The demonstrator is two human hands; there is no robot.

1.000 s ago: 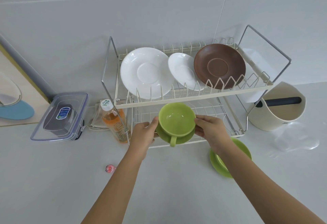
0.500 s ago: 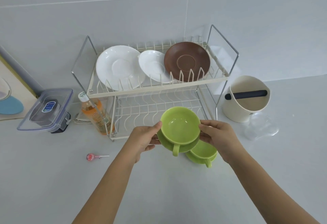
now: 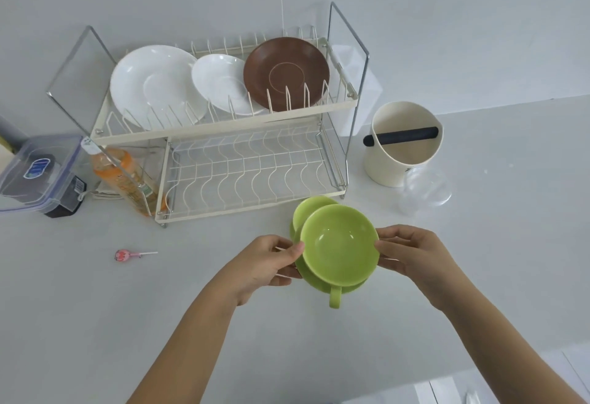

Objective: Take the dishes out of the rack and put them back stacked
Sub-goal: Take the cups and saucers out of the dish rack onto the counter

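The rack (image 3: 204, 129) stands well beyond both hands, three plates on its top shelf. Between the hands, a green cup (image 3: 340, 244) on its saucer (image 3: 308, 271) is pinched at the rims by the left hand (image 3: 268, 263) and right hand (image 3: 412, 253). A second cup (image 3: 308, 210) sits just behind; lowering carelessly could knock them together, or tilt the cup off.

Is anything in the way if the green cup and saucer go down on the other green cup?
Nothing visible blocks it. Both hands, left hand and right hand, hold the green ceramic cup on its saucer just in front of the second green cup on the white counter.
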